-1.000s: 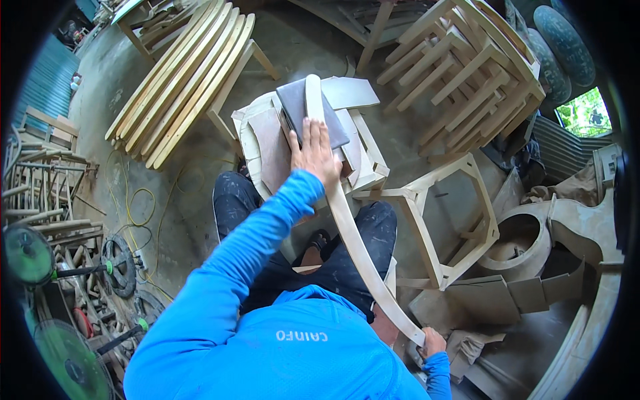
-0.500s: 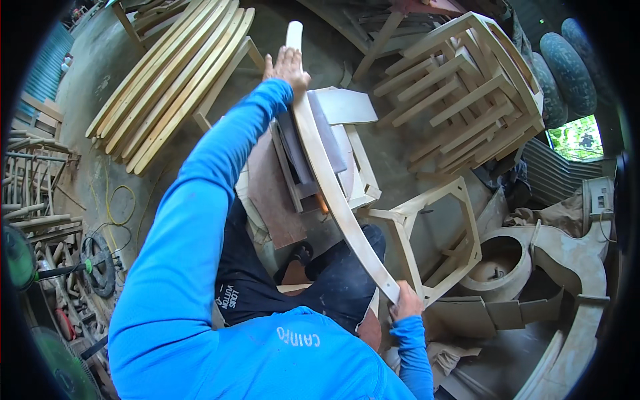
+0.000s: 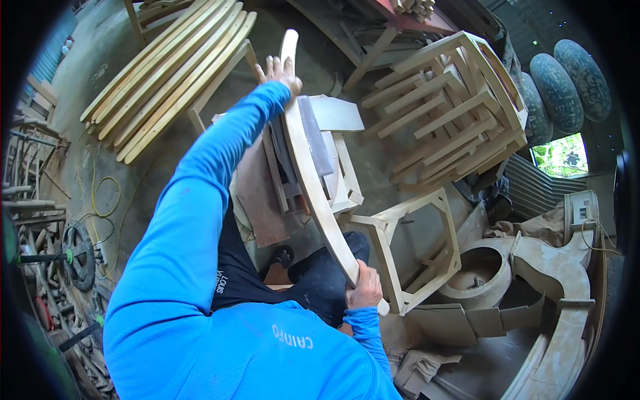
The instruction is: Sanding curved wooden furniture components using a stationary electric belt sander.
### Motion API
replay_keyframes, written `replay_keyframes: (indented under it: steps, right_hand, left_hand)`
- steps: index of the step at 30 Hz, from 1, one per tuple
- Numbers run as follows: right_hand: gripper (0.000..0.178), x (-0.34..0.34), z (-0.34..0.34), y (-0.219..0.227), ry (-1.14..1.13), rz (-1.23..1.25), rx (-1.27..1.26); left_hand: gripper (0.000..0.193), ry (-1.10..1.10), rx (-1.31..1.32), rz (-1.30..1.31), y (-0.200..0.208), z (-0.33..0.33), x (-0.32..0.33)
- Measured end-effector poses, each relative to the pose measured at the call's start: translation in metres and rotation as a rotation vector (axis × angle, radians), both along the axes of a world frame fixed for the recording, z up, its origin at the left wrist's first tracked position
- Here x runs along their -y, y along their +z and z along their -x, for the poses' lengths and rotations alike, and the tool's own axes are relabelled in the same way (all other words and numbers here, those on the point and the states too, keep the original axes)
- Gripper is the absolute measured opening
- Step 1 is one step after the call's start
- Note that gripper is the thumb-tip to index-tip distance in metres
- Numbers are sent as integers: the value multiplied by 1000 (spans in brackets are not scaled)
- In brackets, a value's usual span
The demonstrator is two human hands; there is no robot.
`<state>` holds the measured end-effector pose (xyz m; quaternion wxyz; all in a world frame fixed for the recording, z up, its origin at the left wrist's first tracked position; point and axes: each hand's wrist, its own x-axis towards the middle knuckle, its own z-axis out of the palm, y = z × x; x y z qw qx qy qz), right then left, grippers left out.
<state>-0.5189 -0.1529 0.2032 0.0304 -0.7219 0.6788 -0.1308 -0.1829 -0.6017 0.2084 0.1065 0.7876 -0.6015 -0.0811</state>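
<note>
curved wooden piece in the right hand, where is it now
In the head view, the curved wooden piece slants down the middle, left hand near its upper end, right hand near its lower end, a grey board along its right side.

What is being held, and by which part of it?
A curved wooden strip: the right grip holds it near its lower end; the left grip touches near the upper.

A woodworking workshop: long, curved, pale-yellow wooden slats [image 3: 175, 77] lie left of the left hand [image 3: 279, 75], angular pale wooden frames [image 3: 455, 115] pile up to its right, and an open pale wooden frame [image 3: 389, 267] stands near the right hand [image 3: 365, 288].
</note>
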Motion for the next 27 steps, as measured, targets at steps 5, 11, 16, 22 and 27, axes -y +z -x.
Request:
replay_keyframes:
  steps: [5, 11, 16, 22, 27]
  right_hand:
    - [67, -92, 53, -12, 106, -59, 314]
    - [61, -196, 93, 18, -102, -332, 578]
    - [57, -173, 81, 25, -104, -382, 596]
    - [55, -47, 11, 18, -64, -402, 565]
    - [67, 57, -67, 39, 74, -152, 376]
  left_hand:
    - [84, -81, -130, -26, 7, 47, -114]
    - [80, -260, -389, 169, 38, 86, -233]
    - [76, -264, -367, 148, 40, 71, -208]
    - [66, -181, -270, -46, 25, 15, -69]
    - [66, -80, -228, -153, 8, -30, 24]
